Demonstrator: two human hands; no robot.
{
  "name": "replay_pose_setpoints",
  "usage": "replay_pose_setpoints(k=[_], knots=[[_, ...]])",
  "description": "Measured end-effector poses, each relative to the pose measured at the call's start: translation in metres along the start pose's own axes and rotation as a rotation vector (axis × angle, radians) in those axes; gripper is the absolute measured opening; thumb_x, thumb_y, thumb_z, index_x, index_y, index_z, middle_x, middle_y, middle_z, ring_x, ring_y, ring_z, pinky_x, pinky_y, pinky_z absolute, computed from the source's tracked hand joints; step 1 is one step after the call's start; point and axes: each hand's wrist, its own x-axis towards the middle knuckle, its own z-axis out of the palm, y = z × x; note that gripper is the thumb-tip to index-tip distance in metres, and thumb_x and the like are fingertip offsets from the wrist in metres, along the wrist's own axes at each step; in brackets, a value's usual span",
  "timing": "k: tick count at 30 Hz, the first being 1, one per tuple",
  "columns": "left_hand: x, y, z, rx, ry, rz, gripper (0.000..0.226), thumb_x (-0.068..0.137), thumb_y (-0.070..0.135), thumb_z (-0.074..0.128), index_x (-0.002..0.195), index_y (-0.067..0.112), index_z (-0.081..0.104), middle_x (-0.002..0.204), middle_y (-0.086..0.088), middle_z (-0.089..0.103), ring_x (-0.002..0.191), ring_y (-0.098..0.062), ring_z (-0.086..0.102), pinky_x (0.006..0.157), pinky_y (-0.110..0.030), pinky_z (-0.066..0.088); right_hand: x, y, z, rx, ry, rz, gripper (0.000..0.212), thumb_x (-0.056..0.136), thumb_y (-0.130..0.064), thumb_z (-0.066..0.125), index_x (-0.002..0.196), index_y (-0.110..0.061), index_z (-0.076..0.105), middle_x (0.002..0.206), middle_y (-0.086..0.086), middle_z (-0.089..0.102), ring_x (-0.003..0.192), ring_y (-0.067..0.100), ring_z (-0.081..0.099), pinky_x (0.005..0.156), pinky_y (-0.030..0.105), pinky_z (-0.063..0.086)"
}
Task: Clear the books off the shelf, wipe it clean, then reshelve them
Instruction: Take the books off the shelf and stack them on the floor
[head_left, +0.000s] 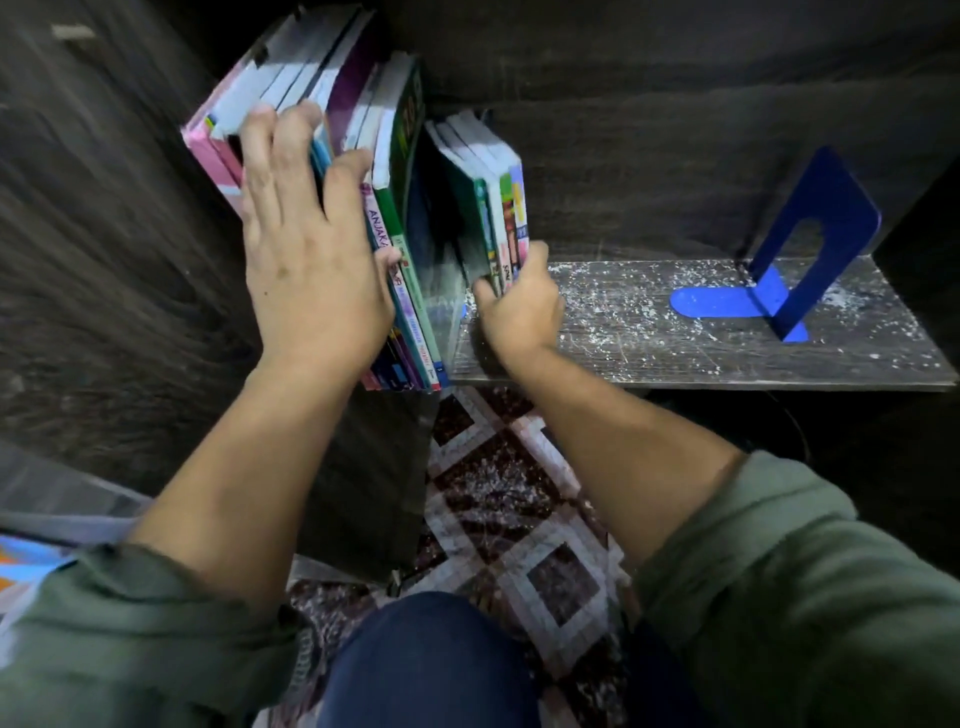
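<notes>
Head view: a leaning row of books stands at the left end of the shelf, with a small bundle of books just to its right, a dark gap between the two. The left hand lies flat across the spines of the row, fingers straight and spread. The right hand grips the bundle at its lower end, thumb on one side and fingers on the other. White specks of dust cover the bare shelf board. A blue bookend stands well apart to the right. Below lies a patterned rug.
</notes>
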Motion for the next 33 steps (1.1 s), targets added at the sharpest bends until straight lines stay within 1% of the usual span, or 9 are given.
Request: replay_pose_setpoints(k=[6, 9, 11, 13, 15, 18, 22, 29, 33], knots=[[-0.007, 0.037, -0.023, 0.008, -0.093, -0.096, 0.074, 0.077, 0.024, 0.069, 0.140, 0.007, 0.034, 0.156, -0.024, 0.014, 0.145, -0.045, 0.005, 0.118, -0.056, 0.008, -0.041, 0.023, -0.096, -0.244, 0.072, -0.267, 0.056, 0.073, -0.035, 0.074, 0.124, -0.021, 0.056, 0.107, 0.005, 0.066, 0.103, 0.031, 0.055, 0.079, 0.036, 0.042], [-0.021, 0.094, -0.039, 0.056, -0.133, 0.202, 0.094, 0.071, 0.022, 0.068, 0.150, 0.012, 0.018, 0.155, -0.028, 0.014, 0.143, -0.049, 0.011, 0.116, -0.061, 0.008, -0.077, 0.052, -0.147, -0.360, 0.143, -0.408, 0.058, 0.063, -0.037, 0.076, 0.118, -0.021, 0.063, 0.101, 0.001, 0.069, 0.093, 0.031, 0.058, 0.073, 0.034, 0.043], [-0.031, 0.134, -0.043, 0.049, -0.200, 0.479, 0.085, 0.073, 0.014, 0.066, 0.148, 0.013, 0.025, 0.152, -0.026, 0.025, 0.141, -0.045, 0.021, 0.114, -0.060, 0.014, -0.100, 0.074, -0.179, -0.429, 0.158, -0.427, 0.055, 0.062, -0.040, 0.071, 0.113, -0.018, 0.066, 0.095, 0.002, 0.069, 0.087, 0.032, 0.058, 0.070, 0.035, 0.043], [-0.041, 0.172, -0.039, 0.001, -0.269, 0.689, 0.051, 0.080, 0.019, 0.062, 0.127, 0.005, 0.047, 0.138, -0.025, 0.043, 0.131, -0.039, 0.038, 0.111, -0.055, 0.021, -0.121, 0.095, -0.212, -0.472, 0.138, -0.369, 0.055, 0.065, -0.044, 0.064, 0.114, -0.021, 0.066, 0.096, 0.001, 0.069, 0.087, 0.031, 0.057, 0.071, 0.036, 0.042], [-0.051, 0.208, -0.035, -0.029, -0.330, 0.840, 0.028, 0.082, 0.022, 0.064, 0.101, 0.003, 0.056, 0.107, -0.025, 0.059, 0.106, -0.039, 0.054, 0.102, -0.049, 0.031, -0.140, 0.120, -0.243, -0.466, 0.121, -0.289, 0.052, 0.065, -0.048, 0.059, 0.109, -0.019, 0.065, 0.096, 0.003, 0.067, 0.087, 0.031, 0.055, 0.072, 0.037, 0.040], [-0.075, 0.263, -0.029, -0.090, -0.437, 1.015, 0.023, 0.075, 0.016, 0.070, 0.090, 0.005, 0.058, 0.088, -0.023, 0.063, 0.087, -0.040, 0.059, 0.082, -0.046, 0.040, -0.166, 0.158, -0.285, -0.450, 0.090, -0.130, 0.045, 0.067, -0.050, 0.063, 0.096, -0.016, 0.057, 0.093, 0.006, 0.060, 0.085, 0.032, 0.053, 0.071, 0.041, 0.042], [-0.123, 0.328, -0.015, -0.152, -0.443, 1.233, 0.023, 0.067, 0.016, 0.075, 0.083, 0.007, 0.060, 0.077, -0.019, 0.063, 0.073, -0.039, 0.061, 0.066, -0.042, 0.045, -0.202, 0.206, -0.326, -0.469, -0.049, 0.118, 0.051, 0.074, -0.047, 0.070, 0.112, -0.018, 0.053, 0.107, 0.009, 0.064, 0.099, 0.036, 0.058, 0.078, 0.040, 0.045], [-0.197, 0.419, 0.020, -0.208, -0.733, 1.381, 0.038, 0.085, 0.033, 0.068, 0.117, 0.016, 0.055, 0.113, -0.008, 0.057, 0.107, -0.030, 0.053, 0.089, -0.043, 0.040, -0.258, 0.291, -0.353, -0.525, -0.087, 0.368, 0.043, 0.081, -0.038, 0.069, 0.118, -0.022, 0.054, 0.107, 0.011, 0.066, 0.100, 0.037, 0.059, 0.072, 0.036, 0.040], [-0.206, 0.451, 0.037, -0.190, -0.755, 1.564, 0.052, 0.082, 0.045, 0.070, 0.121, 0.015, 0.054, 0.119, -0.008, 0.056, 0.111, -0.029, 0.052, 0.091, -0.043, 0.041, -0.279, 0.347, -0.352, -0.627, -0.130, 0.508, 0.056, 0.083, -0.036, 0.067, 0.133, -0.025, 0.045, 0.119, 0.010, 0.064, 0.105, 0.035, 0.060, 0.077, 0.038, 0.046]])
